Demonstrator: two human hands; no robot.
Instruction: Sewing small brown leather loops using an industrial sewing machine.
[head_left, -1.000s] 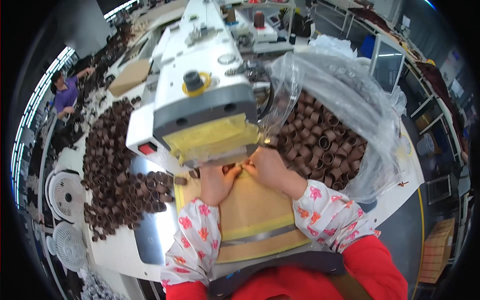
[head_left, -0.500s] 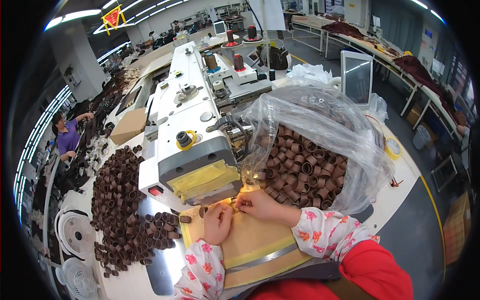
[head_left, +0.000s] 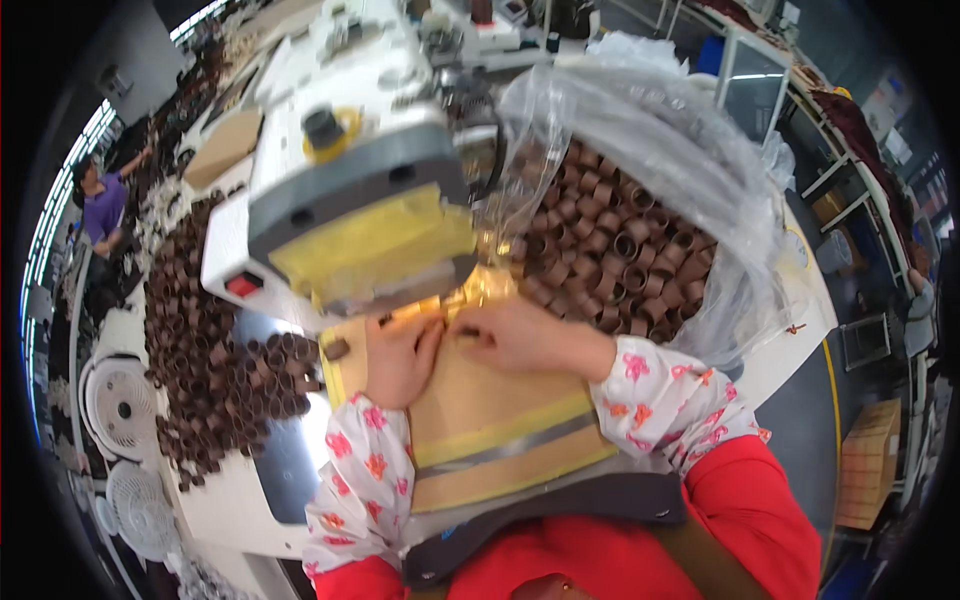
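**Close work at the machine (head_left: 350,160)**

In the head view, we're right over the action: the left hand (head_left: 398,355) and the right hand (head_left: 520,338) are side by side on the tan board (head_left: 500,405), just in front of the machine's head. The left has its fingers bent away and its thumb out toward the right; whether it pinches anything, I can't tell. The right is half curled, fingers drawn toward the thumb, with a dark spot at the fingertips too blurred to call, so I can't say what it grips either. A warm glow lights the spot just beyond both!

And the brown rings? They're everywhere! A left heap (head_left: 220,375) sprawls over the white table (head_left: 215,505), and a right heap (head_left: 620,260) sits beside a clear bag (head_left: 690,180) that arches around it. One lone ring (head_left: 336,349) lies on the board's left edge, apart from the left hand. Another dark piece (head_left: 384,320) peeks out just past that hand.

Yellow tape (head_left: 375,245) covers the machine's front, with a red switch (head_left: 243,285) to its left. Far left, two white fans, and above them a co-worker in purple (head_left: 104,210), one arm stretched out.
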